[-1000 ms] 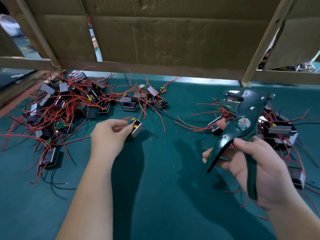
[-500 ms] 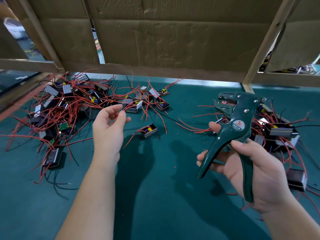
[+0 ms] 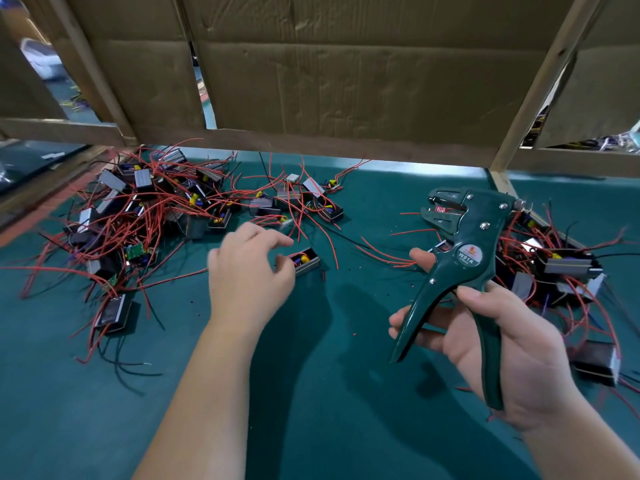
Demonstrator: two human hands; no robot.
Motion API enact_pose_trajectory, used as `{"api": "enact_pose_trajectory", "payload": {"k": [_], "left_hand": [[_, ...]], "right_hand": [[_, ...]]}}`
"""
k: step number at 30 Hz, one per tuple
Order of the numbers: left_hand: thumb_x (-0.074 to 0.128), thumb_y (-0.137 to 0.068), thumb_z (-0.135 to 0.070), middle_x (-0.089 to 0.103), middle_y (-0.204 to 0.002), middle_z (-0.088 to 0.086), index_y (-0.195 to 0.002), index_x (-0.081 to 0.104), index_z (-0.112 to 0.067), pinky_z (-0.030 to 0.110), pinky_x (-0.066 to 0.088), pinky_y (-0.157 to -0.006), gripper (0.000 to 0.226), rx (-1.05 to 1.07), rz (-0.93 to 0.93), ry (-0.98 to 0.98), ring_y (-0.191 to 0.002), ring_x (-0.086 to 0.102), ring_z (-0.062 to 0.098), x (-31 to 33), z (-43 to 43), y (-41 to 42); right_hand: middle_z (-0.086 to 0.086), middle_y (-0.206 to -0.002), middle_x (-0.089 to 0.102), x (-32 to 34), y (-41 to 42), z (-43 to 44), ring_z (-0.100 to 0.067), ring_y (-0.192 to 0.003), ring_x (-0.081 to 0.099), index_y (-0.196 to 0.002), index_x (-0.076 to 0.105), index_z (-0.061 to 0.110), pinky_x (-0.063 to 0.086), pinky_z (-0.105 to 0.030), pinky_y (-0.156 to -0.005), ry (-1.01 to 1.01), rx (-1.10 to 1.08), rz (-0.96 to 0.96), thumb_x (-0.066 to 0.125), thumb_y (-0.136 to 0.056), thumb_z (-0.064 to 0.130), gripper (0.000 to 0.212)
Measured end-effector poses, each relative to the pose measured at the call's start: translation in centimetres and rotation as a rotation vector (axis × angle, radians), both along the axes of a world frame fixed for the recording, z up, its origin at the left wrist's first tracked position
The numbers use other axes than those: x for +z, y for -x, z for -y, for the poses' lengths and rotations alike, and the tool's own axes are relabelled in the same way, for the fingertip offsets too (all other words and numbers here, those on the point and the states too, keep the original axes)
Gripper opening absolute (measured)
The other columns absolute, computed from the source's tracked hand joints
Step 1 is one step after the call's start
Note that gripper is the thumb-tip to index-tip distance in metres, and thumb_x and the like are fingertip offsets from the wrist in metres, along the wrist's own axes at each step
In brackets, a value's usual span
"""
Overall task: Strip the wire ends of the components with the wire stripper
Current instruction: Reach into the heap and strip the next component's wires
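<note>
Nearest, the right hand grips the handles of a dark green wire stripper, fingers curled round one handle and the other against the palm, with the head pointing up and away. The handles stand spread, and something red sits in the tool's head. A round label on the pivot reads "W01A"; the smaller print beneath and the emblem above it are too small to read.

Further out, the left hand hovers low over the green mat, fingers loosely spread and holding nothing. Its thumb lies just beside a lone boxed component with a yellow part and a red lead; whether they touch cannot be told.

Tiny red scraps dot the mat between the hands, which suggests some ends are already stripped.

Beyond, a large tangled heap of components with red wires lies to the left, and a smaller heap sits behind the stripper on the right. The wire tips are too fine to judge as bare or covered, so which heap is finished is unclear. Much work seems to be left, and the lone component looks like the next one up.

At the back stand a cardboard wall and wooden battens.
</note>
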State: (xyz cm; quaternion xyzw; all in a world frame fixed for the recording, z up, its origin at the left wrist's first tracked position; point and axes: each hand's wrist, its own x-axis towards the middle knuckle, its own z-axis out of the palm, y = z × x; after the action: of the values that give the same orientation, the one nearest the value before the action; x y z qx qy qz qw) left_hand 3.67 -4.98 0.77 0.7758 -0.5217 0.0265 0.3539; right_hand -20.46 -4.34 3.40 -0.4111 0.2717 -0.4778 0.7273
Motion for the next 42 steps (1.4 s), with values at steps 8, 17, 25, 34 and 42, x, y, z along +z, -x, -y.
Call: {"api": "enact_pose_trajectory", "payload": {"k": [8,17,25,34,42], "left_hand": [[0.07,-0.08,-0.021,0.071,-0.082,-0.012,-0.084,0.072,-0.031,0.039,0.048,-0.086,0.011,-0.069,-0.101,-0.096,-0.079,0.064,0.018,0.0,-0.2,0.0],[0.07,-0.084,-0.009,0.065,-0.08,-0.02,-0.088,0.066,-0.03,0.018,0.049,-0.08,0.022,-0.124,-0.313,0.25,-0.071,0.061,-0.004,0.2,0.1,-0.7],[0.068,-0.086,-0.018,0.066,-0.08,-0.007,-0.086,0.062,-0.024,0.039,0.056,-0.077,0.008,0.292,-0.498,0.465,-0.07,0.064,0.013,-0.1,-0.4,-4.1],[0.061,-0.085,-0.03,0.058,-0.117,0.001,-0.102,0.068,-0.026,0.042,0.028,-0.093,0.019,0.337,-0.033,0.163,-0.111,0.048,0.028,-0.4,-0.2,-2.7],[0.055,-0.095,-0.03,0.071,-0.075,0.002,-0.081,0.071,-0.016,0.032,0.039,-0.071,0.026,0.186,-0.125,-0.147,-0.079,0.063,0.029,-1.9,0.8,-2.6]], "right_hand": [[-0.017,-0.108,0.066,-0.1,-0.2,-0.3,-0.046,-0.072,0.063,-0.11,0.061,0.005,0.054,-0.059,-0.069,-0.01,0.015,-0.022,0.063,-0.06,0.026,0.055],[-0.017,-0.115,0.065,-0.5,0.2,-0.1,-0.048,-0.073,0.063,-0.11,0.063,0.005,0.055,-0.057,-0.067,-0.033,0.018,-0.013,0.062,-0.062,0.025,0.052],[-0.017,-0.134,0.056,-0.3,0.8,0.0,-0.047,-0.074,0.062,-0.116,0.054,0.002,0.055,-0.055,-0.066,-0.03,0.011,0.014,0.06,-0.063,0.024,0.058],[-0.017,-0.133,0.057,-0.4,0.7,-0.2,-0.047,-0.075,0.063,-0.12,0.053,-0.001,0.055,-0.057,-0.068,-0.039,0.032,0.02,0.06,-0.063,0.024,0.063],[-0.018,-0.133,0.057,-0.6,0.7,-0.1,-0.048,-0.074,0.062,-0.122,0.051,-0.005,0.054,-0.057,-0.069,-0.058,0.052,0.022,0.061,-0.062,0.025,0.067]]}}
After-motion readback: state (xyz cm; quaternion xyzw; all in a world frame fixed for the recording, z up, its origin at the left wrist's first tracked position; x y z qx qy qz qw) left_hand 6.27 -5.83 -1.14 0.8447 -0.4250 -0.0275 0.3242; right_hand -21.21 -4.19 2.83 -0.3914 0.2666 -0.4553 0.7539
